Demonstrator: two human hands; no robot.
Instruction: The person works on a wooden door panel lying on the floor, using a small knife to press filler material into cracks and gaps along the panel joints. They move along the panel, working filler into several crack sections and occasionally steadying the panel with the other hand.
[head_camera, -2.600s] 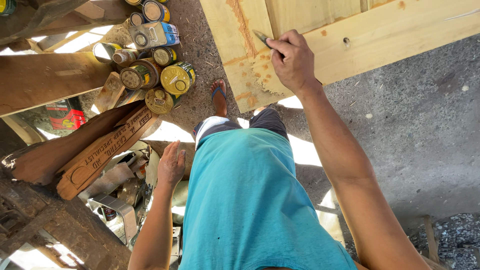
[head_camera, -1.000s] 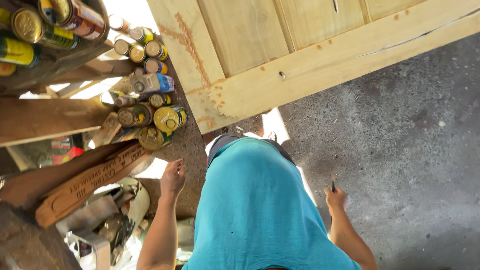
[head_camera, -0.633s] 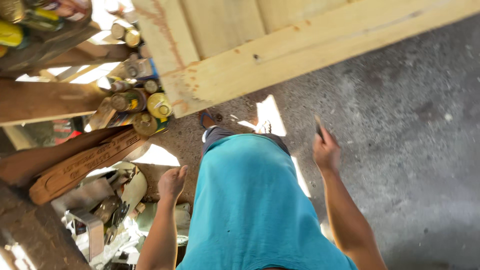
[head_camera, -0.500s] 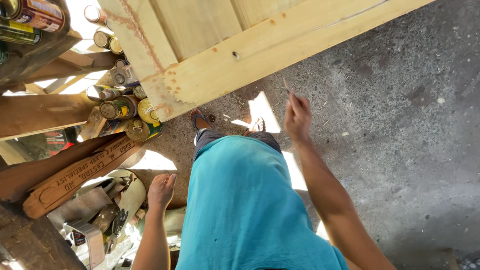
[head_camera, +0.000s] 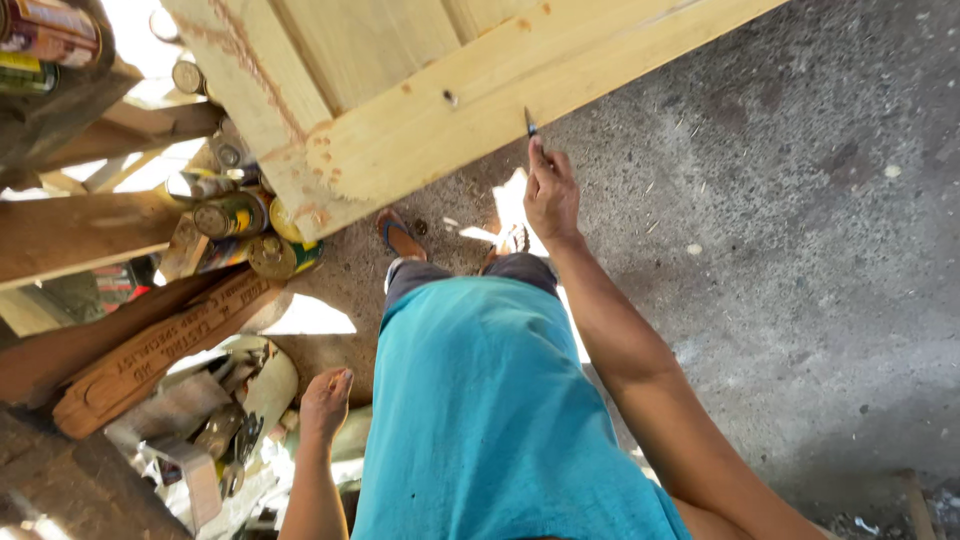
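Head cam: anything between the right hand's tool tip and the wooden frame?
Nothing. The tool in the right hand reaches the wooden frame edge; no object between.

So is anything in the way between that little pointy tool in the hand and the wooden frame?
Nothing visible stands between them. The right hand holds the thin dark-tipped tool up with its tip at the lower edge of the pale wooden door frame. The empty left hand hangs low beside the turquoise shirt.
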